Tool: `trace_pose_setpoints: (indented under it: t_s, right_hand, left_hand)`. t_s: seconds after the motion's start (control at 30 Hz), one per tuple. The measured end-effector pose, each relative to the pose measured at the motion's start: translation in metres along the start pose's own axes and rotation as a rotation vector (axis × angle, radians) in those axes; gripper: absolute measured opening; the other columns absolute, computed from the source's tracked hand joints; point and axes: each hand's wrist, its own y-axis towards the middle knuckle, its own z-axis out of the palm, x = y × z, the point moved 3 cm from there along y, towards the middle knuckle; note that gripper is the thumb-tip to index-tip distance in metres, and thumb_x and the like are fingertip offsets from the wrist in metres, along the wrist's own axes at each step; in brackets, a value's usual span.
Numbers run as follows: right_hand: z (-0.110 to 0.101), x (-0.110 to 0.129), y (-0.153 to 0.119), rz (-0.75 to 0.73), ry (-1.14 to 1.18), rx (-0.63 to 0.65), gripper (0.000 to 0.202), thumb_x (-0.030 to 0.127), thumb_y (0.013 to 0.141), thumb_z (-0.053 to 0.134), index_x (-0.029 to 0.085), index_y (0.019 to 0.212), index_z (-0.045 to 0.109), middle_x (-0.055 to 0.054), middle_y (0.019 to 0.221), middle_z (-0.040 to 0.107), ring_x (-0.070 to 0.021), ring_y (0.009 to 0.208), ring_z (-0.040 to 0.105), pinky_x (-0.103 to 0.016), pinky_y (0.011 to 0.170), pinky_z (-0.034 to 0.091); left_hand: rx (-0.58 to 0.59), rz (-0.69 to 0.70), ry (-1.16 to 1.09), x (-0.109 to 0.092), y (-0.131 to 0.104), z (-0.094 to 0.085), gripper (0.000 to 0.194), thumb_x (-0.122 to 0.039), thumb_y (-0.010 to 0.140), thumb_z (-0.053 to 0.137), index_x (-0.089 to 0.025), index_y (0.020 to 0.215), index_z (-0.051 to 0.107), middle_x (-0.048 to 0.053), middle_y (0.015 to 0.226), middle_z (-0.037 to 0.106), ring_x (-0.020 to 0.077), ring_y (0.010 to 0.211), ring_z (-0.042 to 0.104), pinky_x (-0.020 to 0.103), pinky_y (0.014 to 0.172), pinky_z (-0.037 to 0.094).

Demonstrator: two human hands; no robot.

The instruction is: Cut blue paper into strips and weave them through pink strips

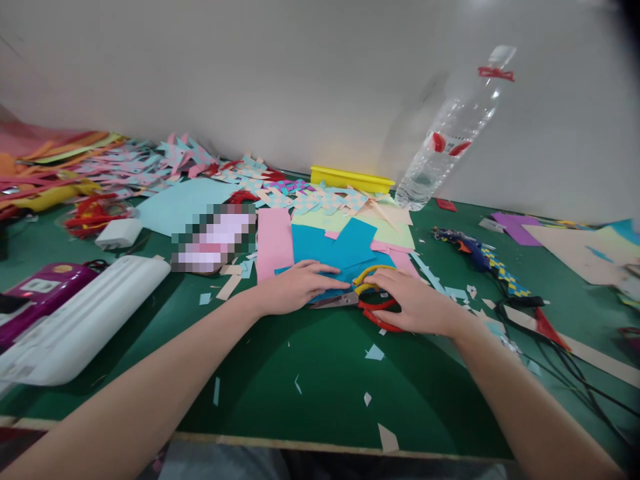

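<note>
A pair of scissors [345,299] with one yellow and one red handle lies low over the green table, its blades pointing left. My right hand [417,303] is closed on the handles, fingers at the yellow loop and thumb at the red one. My left hand [293,288] rests with its fingers stretched out on blue paper [316,245], their tips close to the scissors' pivot. A separate blue strip [356,239] lies slantwise on top. Pink paper [274,240] and pale green paper [400,233] show underneath. My left hand partly hides the blades and the paper's near edge.
Left of the papers are a phone [215,243], a white charger [119,233], a white device [95,320] and a purple device [50,293]. A bottle [450,140] leans at the wall by a yellow tray [350,179]. A glue gun [463,250] with cables lies right; scraps [375,352] litter the table.
</note>
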Motion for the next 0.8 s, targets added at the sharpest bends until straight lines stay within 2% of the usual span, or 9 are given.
trace_pose_setpoints:
  t_s: [0.2, 0.53, 0.8]
  right_hand:
    - [0.0007, 0.0040, 0.0010, -0.024, -0.003, -0.019, 0.045, 0.047, 0.085, 0.053, 0.021, 0.121, 0.054, -0.011, 0.118, 0.061, -0.0281, 0.108, 0.055, -0.045, 0.090, 0.046]
    - [0.0034, 0.0024, -0.0021, -0.044, -0.025, 0.026, 0.045, 0.044, 0.087, 0.051, 0.021, 0.126, 0.050, -0.011, 0.125, 0.056, -0.0281, 0.114, 0.052, -0.047, 0.095, 0.042]
    - [0.0069, 0.0051, -0.0020, -0.056, -0.021, 0.008, 0.044, 0.041, 0.086, 0.054, 0.023, 0.127, 0.050, -0.010, 0.126, 0.057, -0.0275, 0.114, 0.053, -0.047, 0.096, 0.041]
  left_hand:
    - [0.016, 0.000, 0.003, -0.0014, 0.0015, -0.0017, 0.045, -0.015, 0.097, 0.032, -0.038, 0.134, 0.045, -0.001, 0.144, 0.043, 0.0195, 0.130, 0.038, 0.038, 0.105, 0.029]
    - [0.016, 0.016, 0.005, -0.0059, 0.0027, -0.0037, 0.045, -0.011, 0.096, 0.034, -0.035, 0.131, 0.050, 0.000, 0.141, 0.047, 0.0187, 0.130, 0.040, 0.038, 0.106, 0.029]
    - [-0.025, 0.018, -0.059, -0.0051, 0.0017, -0.0034, 0.039, -0.018, 0.097, 0.038, -0.033, 0.132, 0.047, 0.000, 0.139, 0.049, 0.0185, 0.129, 0.041, 0.038, 0.106, 0.029]
